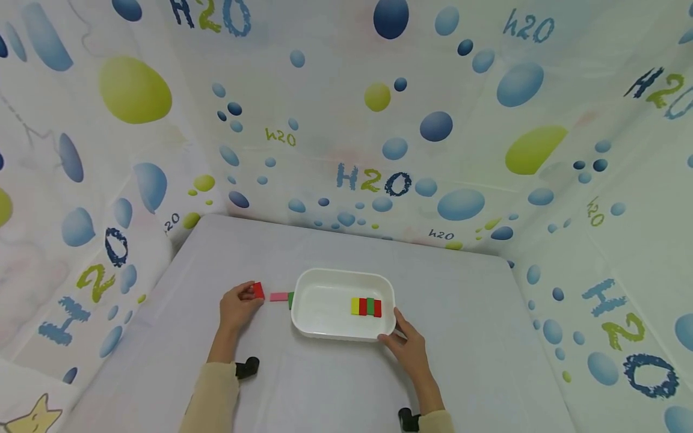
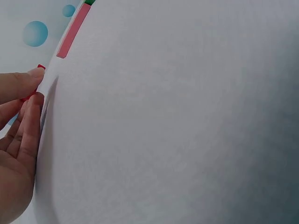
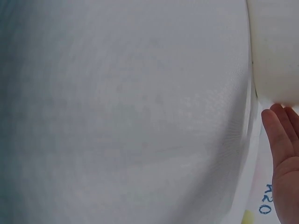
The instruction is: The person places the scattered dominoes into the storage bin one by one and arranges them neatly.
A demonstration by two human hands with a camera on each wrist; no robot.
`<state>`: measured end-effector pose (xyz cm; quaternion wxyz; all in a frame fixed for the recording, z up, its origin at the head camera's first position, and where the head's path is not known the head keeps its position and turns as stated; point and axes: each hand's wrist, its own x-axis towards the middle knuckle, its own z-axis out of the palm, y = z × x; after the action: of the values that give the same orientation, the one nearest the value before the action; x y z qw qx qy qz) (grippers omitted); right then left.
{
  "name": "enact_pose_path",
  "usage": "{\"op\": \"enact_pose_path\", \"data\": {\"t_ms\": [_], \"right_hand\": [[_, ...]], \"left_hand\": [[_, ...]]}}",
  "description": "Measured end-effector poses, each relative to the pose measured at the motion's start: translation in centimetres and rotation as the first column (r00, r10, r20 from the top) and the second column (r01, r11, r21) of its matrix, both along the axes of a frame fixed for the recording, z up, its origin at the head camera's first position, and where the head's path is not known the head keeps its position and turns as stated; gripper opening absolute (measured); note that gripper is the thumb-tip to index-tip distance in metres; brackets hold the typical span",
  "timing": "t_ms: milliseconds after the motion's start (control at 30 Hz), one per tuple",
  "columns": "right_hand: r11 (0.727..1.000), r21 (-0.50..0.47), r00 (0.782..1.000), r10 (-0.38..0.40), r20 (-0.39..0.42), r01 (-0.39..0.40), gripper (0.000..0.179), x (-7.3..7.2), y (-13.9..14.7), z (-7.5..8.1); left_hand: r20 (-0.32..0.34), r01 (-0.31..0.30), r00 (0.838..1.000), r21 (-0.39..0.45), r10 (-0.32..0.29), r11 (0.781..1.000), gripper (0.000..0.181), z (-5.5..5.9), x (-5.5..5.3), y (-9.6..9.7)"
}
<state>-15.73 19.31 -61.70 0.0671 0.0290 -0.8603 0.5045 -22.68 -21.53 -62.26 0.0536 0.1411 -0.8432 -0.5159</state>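
Note:
My left hand (image 1: 238, 308) pinches a small red block (image 1: 258, 291) between thumb and fingers, left of the tray. The left wrist view shows the thumb and fingertips (image 2: 35, 73) covering most of that block. A flat pink strip (image 1: 279, 296) lies on the table just right of the hand. It meets a green piece (image 1: 290, 299), partly hidden by the white tray (image 1: 319, 310). Inside the tray, yellow, red and green pieces (image 1: 370, 307) form a short row towards the right. My right hand (image 1: 407, 346) holds the tray's near right corner, thumb on the front side, fingers on the right side.
A pale cloth covers the table (image 1: 465, 313). Behind it and on both sides hangs a white curtain (image 1: 335, 108) printed with bubbles and lettering. Black camera mounts (image 1: 248, 367) sit at both wrists beside beige sleeves (image 1: 211, 397).

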Motion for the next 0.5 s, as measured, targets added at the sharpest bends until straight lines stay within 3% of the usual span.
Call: {"op": "enact_pose_path", "data": {"t_ms": [267,500], "right_hand": [[1.0,-0.004,1.0,-0.001,-0.014,0.001,0.08,0.0,0.0,-0.1],[1.0,-0.019,1.0,0.0,0.014,0.0,0.08,0.1,0.0,0.3]], "left_hand": [[-0.014,-0.036,0.999,0.036,0.036,0.999,0.049,0.8,0.5,0.4],[-0.091,-0.027,0.995,0.062,0.032,0.998,0.05,3.1,0.2,1.5]]}}
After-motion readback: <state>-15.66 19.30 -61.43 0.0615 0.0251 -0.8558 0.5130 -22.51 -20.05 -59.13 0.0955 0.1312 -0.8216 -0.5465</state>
